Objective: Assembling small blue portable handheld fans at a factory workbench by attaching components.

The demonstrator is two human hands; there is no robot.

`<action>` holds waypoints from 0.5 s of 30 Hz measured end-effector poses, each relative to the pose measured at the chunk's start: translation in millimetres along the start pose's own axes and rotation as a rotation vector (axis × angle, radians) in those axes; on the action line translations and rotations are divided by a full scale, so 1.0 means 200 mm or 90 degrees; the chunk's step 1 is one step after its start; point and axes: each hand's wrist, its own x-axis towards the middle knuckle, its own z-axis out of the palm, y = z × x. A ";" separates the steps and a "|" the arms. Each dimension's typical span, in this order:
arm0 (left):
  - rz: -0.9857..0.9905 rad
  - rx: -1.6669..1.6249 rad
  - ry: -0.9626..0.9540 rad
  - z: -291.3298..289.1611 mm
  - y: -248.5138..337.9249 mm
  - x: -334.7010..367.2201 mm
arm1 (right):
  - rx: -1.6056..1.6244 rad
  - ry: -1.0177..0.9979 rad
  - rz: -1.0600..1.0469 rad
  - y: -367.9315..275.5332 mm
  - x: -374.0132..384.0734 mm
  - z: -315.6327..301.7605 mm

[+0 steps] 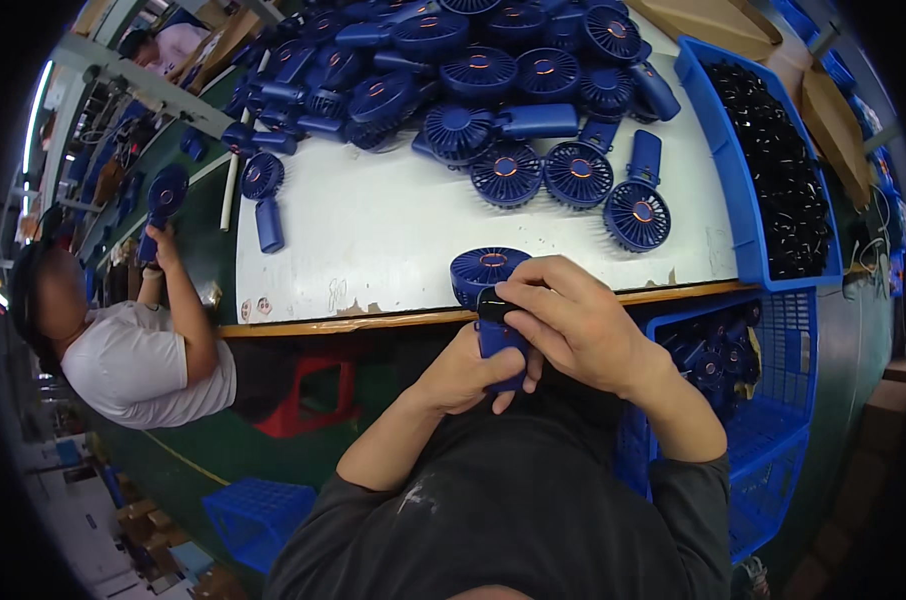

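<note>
Just off the table's front edge I hold a dark blue handheld fan (505, 340), its round grille facing up and its handle pointing toward me. My left hand (463, 374) is wrapped round the handle, thumb lying across it. My right hand (585, 325) is closed in a pinch at the neck, on a small glossy black piece (491, 304) that lies against the fan. The fingers partly cover this piece, so its full shape is hidden. Past the held fan, a large heap of similar blue fans (478, 75) covers the far part of the white table (373, 240).
A blue bin (743, 215) of small black parts stands on the table's right. Below it, blue crates (788, 350) hold more fans. At left, a co-worker (143, 350) in a white shirt holds a blue fan (165, 195) near a red stool (313, 395). Another blue crate (258, 515) sits on the floor.
</note>
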 end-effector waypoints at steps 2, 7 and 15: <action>0.043 0.030 -0.001 -0.03 -0.02 -0.01 | -0.034 -0.036 -0.013 0.00 0.03 0.00; 0.113 -0.073 0.192 0.03 -0.02 0.06 | -0.129 -0.035 0.026 -0.06 -0.01 0.10; 0.184 0.699 0.092 0.07 0.04 0.10 | -0.049 0.183 0.121 -0.01 -0.28 0.34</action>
